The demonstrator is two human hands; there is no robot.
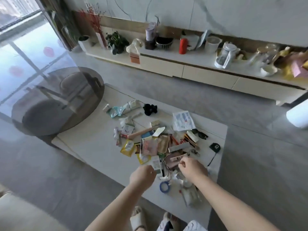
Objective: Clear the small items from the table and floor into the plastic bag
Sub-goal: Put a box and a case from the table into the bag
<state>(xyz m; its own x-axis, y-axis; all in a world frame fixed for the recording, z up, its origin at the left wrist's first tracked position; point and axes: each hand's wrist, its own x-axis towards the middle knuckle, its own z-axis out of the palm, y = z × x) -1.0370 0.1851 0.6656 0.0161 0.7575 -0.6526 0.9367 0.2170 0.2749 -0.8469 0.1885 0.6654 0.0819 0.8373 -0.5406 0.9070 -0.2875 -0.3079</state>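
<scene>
Head view: The white table (86, 147) carries a dense pile of small items (158, 142) at its centre, with outliers: a black scrunchie (150, 109) at 12 o'clock of the pile, a blue-printed packet (183, 120) at 1 o'clock, a dark tape measure (215, 146) at 3 o'clock, and a blue tape ring (164, 186) at 6 o'clock. No plastic bag can be identified with certainty. The left hand (143, 175) hovers at the pile's near edge, fingers curled; its grip contents cannot be determined. The right hand (193, 167) is curled over a pink object (173, 161); whether the grip is clamped on it is unclear. Recommended procedure: locate and open the bag first, then gather items from the near edge outward, several per grasp.
</scene>
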